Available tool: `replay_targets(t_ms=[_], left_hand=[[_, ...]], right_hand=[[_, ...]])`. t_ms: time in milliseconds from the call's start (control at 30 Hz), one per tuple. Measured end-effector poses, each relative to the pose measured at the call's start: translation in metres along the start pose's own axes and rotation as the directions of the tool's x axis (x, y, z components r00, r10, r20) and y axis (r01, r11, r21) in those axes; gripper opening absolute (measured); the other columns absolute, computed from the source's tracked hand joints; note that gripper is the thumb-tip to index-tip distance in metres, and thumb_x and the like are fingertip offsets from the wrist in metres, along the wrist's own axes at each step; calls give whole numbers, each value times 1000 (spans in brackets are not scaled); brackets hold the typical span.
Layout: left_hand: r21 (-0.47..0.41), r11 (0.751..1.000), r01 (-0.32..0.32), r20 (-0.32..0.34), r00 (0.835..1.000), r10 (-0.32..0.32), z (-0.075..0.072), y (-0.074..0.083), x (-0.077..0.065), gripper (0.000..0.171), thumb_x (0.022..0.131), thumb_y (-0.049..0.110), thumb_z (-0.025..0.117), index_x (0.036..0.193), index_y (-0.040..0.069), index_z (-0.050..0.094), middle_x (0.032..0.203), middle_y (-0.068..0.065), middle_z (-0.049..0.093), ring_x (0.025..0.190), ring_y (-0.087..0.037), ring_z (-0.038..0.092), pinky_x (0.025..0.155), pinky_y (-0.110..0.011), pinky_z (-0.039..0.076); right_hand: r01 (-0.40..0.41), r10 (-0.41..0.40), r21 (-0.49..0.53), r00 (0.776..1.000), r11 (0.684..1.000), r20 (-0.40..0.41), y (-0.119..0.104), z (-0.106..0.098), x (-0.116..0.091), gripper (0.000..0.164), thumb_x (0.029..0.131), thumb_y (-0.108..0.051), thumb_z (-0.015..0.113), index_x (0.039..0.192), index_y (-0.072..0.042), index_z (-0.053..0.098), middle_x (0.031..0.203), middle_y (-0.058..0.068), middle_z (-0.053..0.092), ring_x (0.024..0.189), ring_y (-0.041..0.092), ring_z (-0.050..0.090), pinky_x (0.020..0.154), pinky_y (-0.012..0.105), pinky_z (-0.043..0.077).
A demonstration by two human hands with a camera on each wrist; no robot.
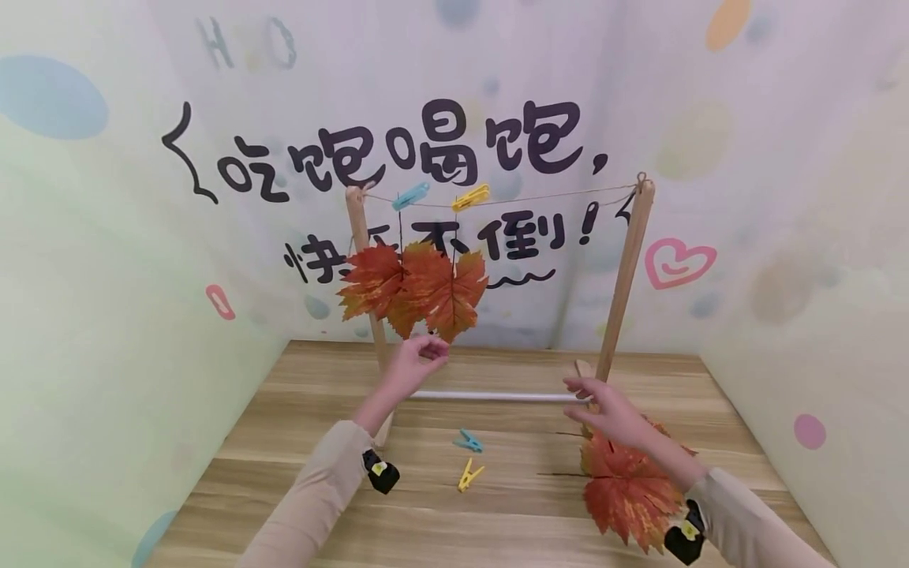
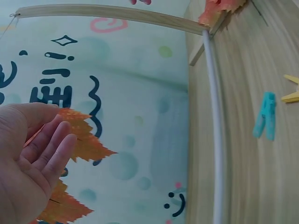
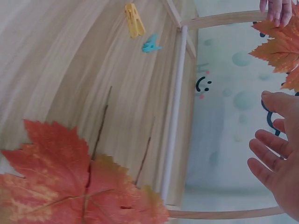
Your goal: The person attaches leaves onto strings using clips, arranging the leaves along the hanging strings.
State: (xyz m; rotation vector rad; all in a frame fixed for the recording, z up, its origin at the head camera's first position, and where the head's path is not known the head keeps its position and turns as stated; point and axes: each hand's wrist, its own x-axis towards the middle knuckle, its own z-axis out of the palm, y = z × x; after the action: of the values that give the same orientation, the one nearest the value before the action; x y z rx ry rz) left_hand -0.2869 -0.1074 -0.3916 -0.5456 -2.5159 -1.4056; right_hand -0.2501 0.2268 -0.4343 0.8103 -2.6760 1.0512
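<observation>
Two orange-red artificial maple leaves [image 1: 454, 296] hang by their stems from a string, one under a blue clothespin [image 1: 411, 196], the other under a yellow clothespin [image 1: 472, 197]. My left hand [image 1: 420, 364] is right at the lower tips of these leaves, fingers loosely bent; in the left wrist view the hand [image 2: 35, 154] overlaps a leaf [image 2: 81, 133]. Fingers relaxed and apart, my right hand [image 1: 611, 410] holds nothing near the right post. Below it, more maple leaves [image 1: 628, 489] lie on the table, stems pointing left.
The string [image 1: 554, 196] runs between two wooden posts [image 1: 625, 276], joined low down by a white rod [image 1: 497, 396]. On the wooden table [image 1: 341, 505] lie a loose blue clothespin [image 1: 469, 440] and a loose yellow clothespin [image 1: 469, 475]. A printed curtain [image 1: 795, 197] encloses the back and sides.
</observation>
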Motion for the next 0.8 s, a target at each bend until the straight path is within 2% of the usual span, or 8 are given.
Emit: replay_targets(t_ms=[167,400,600,800], left_hand=[[-9,1000,-2,19,1000,2,9,-17,-8,12,79,0,66,91,0,66,83,-9,67,76,-20,62,68,-26,51],[-46,999,11,62,998,-8,22,-38,-19,13,79,-4,64,92,-4,65,84,-14,66,76,-23,62,65,-23,51],[-67,998,15,88,996,-9,37,-56,-28,12,78,-6,64,90,-6,64,83,-17,66,74,-25,63,65,-22,51],[-71,995,65,113,992,-56,48,-65,-35,10,80,-5,63,90,-5,63,85,-17,66,76,-24,63,66,-23,51]], right_hand=[[-9,9,17,1000,1000,0,13,11,-10,40,81,-9,67,117,5,55,107,15,62,90,23,57,77,44,47],[-101,98,40,994,994,55,30,27,-27,38,83,-15,66,115,3,56,103,11,62,89,23,57,75,45,48],[-94,92,36,993,995,77,45,43,-40,35,84,-12,63,115,3,56,103,11,63,89,28,58,72,34,50],[-73,68,41,991,996,115,52,54,-48,30,83,-7,63,109,8,57,98,19,62,84,31,59,71,34,50]])
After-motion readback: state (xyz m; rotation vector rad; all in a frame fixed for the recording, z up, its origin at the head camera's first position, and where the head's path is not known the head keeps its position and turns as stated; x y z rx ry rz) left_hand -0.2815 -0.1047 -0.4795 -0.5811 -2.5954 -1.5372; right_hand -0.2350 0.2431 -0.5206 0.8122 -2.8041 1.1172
